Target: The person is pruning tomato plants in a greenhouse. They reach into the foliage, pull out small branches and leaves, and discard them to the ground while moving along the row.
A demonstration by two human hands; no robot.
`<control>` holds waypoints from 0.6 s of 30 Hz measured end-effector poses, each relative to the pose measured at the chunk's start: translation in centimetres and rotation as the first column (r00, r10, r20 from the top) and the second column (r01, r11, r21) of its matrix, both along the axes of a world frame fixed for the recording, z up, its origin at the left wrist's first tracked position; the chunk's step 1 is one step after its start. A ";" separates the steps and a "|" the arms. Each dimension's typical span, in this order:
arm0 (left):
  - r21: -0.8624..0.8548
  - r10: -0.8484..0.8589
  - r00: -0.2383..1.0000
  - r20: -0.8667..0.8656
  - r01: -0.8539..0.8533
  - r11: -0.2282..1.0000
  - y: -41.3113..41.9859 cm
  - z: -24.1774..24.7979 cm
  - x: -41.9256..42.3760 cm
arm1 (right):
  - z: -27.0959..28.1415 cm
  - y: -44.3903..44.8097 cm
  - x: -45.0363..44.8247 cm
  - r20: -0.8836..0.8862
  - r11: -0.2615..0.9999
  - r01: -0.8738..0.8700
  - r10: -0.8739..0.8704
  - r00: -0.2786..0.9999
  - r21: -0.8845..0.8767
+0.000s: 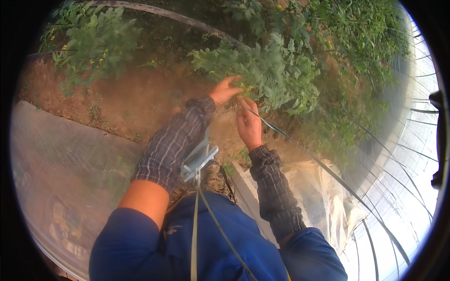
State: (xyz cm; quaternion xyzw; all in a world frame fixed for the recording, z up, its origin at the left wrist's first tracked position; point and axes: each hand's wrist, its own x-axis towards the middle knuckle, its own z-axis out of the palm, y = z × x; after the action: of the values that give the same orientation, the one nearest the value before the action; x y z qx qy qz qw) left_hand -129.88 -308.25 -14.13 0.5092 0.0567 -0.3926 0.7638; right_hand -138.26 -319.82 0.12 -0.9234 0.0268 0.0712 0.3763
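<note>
My left hand (226,92) reaches to the flowering side of a leafy tomato plant (277,75). Its thumb and forefinger are spread apart, their tips beside small yellow flowers (249,87); I see nothing held between them. Just right of it and nearer to me, my right hand (250,123) has its fingers curled, pinching a thin dark-green twine (277,130). From those fingertips the twine slants down toward the lower right. Leaves partly hide the stem by both hands. Checked sleeve covers (165,151) are on both forearms.
A pale plastic holder (199,164) hangs on straps before my chest. Another tomato plant (98,42) grows at the left on bare soil (140,95). Denser plants (355,42) with green fruit stand right. Clear plastic sheeting (70,147) lies left; crumpled film (316,189) sits beside a pale ledge (253,200).
</note>
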 end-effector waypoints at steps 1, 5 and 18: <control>0.002 0.003 1.000 -0.020 -0.003 1.000 0.1 0.0 -0.2 | -0.2 0.0 -0.2 -0.026 1.000 0.005 -0.005 1.000 0.013; -0.034 0.047 0.998 -0.039 -0.048 0.998 0.4 0.6 -0.3 | -1.0 0.6 -0.5 -0.091 0.996 0.049 -0.043 0.995 0.070; -0.025 0.109 0.980 -0.166 -0.115 0.993 0.3 2.0 -0.4 | -1.9 0.6 -0.5 -0.215 0.941 0.196 -0.138 0.967 0.277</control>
State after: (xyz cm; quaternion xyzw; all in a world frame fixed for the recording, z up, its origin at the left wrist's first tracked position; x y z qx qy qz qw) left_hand -130.27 -307.98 -12.11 0.4580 0.1411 -0.3905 0.7860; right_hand -138.73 -319.26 -1.82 -0.8397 0.1306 0.1310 0.5106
